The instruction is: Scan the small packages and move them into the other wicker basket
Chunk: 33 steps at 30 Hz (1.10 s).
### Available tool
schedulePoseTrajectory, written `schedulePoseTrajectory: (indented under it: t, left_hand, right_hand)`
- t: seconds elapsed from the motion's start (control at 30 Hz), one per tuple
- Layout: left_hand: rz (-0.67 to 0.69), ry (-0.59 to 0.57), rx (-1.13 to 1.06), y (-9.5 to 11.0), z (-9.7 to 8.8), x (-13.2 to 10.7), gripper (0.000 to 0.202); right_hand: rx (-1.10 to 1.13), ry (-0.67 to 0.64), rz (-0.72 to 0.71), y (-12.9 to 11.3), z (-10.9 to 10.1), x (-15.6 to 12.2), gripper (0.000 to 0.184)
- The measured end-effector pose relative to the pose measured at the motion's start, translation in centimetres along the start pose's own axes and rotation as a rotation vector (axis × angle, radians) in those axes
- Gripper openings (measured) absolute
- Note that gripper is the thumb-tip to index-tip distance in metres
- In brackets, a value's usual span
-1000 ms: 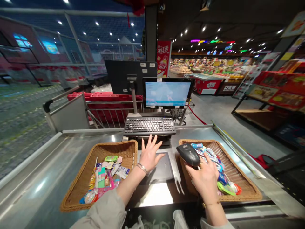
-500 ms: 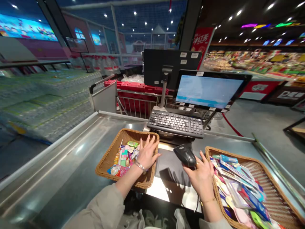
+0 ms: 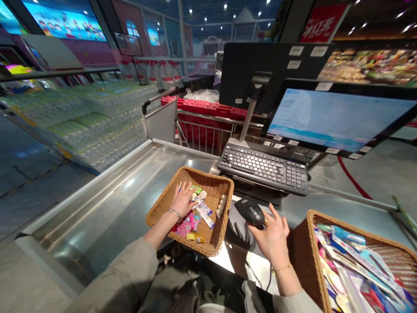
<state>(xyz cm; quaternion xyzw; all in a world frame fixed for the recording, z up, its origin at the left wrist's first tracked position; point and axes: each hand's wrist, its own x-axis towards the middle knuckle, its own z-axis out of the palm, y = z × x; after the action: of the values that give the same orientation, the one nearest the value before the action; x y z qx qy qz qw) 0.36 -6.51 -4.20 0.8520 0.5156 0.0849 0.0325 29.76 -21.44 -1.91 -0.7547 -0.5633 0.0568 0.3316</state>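
With R hand (image 3: 272, 239), gripping blk rounded plastic scanner (image 3: 249, 211) just left of right brown woven basket (image 3: 302, 256); w/ L hand (image 3: 181, 202) spread, over sm. multicol. packets (image 3: 204, 213) in left brown woven basket (image 3: 213, 184), contact unclear, on silver metal table (image 3: 130, 200).

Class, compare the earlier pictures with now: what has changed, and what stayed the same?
The left hand moved left, from beside the left basket to over the items in it. The right hand moved left, off the right basket, still holding the scanner. The view swung left. No new grasp or release shows; the keyboard stayed put.
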Motion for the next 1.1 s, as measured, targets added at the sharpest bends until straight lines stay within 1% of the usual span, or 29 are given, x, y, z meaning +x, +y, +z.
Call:
schedulePoseTrajectory:
  t: [0.1, 0.2, 0.33, 0.5, 0.6, 0.77, 0.97, 1.1]
  left_hand:
    - [-0.04, -0.114, 0.0, -1.1, 0.2, 0.1, 0.054]
    - [-0.072, -0.174, -0.015, -1.9, 0.3, 0.1, 0.057]
    - [-0.097, -0.21, -0.031, -2.9, 0.7, -0.3, 0.06]
    - [-0.108, -0.254, 0.001, -3.8, 1.5, -0.2, 0.062]
    - [-0.102, -0.263, 0.031, -4.2, 1.7, 0.1, 0.062]
    - [-0.056, -0.27, 0.086, -4.7, 2.3, 0.7, 0.055]
    - [-0.038, -0.334, 0.115, -5.6, 3.5, 1.4, 0.058]
    - [-0.041, -0.364, 0.116, -5.9, 3.5, 1.5, 0.058]
  right_hand:
    - [-0.004, -0.016, -0.023, -0.1, 0.4, 0.3, 0.024]
    - [-0.008, -0.03, -0.041, 0.1, 0.9, 0.4, 0.026]
    - [-0.017, -0.041, -0.043, 0.6, 1.4, 0.5, 0.031]
    - [-0.036, -0.05, -0.046, 0.8, 1.8, 0.8, 0.036]
    - [-0.045, -0.054, -0.051, 1.0, 2.0, 0.9, 0.034]
    - [-0.051, -0.061, -0.064, 1.5, 2.2, 1.0, 0.032]
    - [-0.058, -0.053, -0.075, 2.1, 2.4, 1.0, 0.033]
    - [-0.061, -0.041, -0.08, 2.3, 2.3, 0.9, 0.034]
